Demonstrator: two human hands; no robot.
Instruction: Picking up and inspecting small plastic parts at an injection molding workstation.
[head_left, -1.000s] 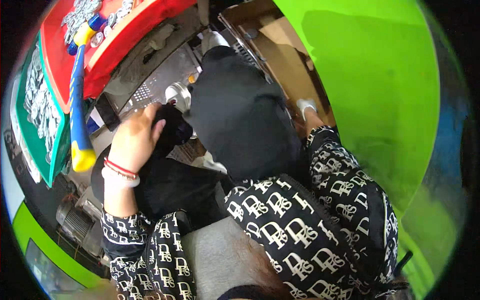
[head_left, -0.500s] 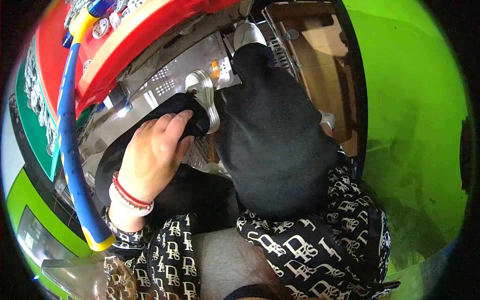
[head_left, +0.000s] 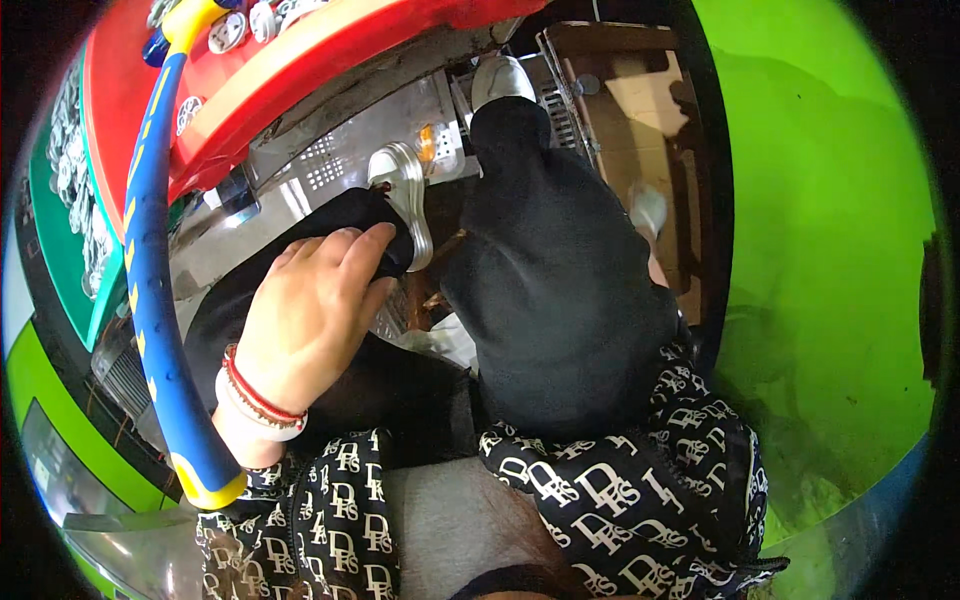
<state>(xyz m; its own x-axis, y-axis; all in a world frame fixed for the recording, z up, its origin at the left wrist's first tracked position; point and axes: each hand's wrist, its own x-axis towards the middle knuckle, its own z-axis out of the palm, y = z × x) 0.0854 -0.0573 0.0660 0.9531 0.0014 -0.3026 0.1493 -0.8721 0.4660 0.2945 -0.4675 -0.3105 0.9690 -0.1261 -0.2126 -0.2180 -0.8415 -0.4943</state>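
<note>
Below the red shelf, in the head view, black cloth [head_left: 345,215] is pressed flat under the left hand [head_left: 310,315] — fingers together — beside a silver sandal [head_left: 405,195]. Right hand's state cannot be told. Slippage is likely if the unpinched cloth shifts.

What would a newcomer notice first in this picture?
Probably the left hand, with red and white bracelets, lying on a black trouser leg near a silver shoe. A blue and yellow bar curves down the left side. A bright green wall fills the right.
</note>
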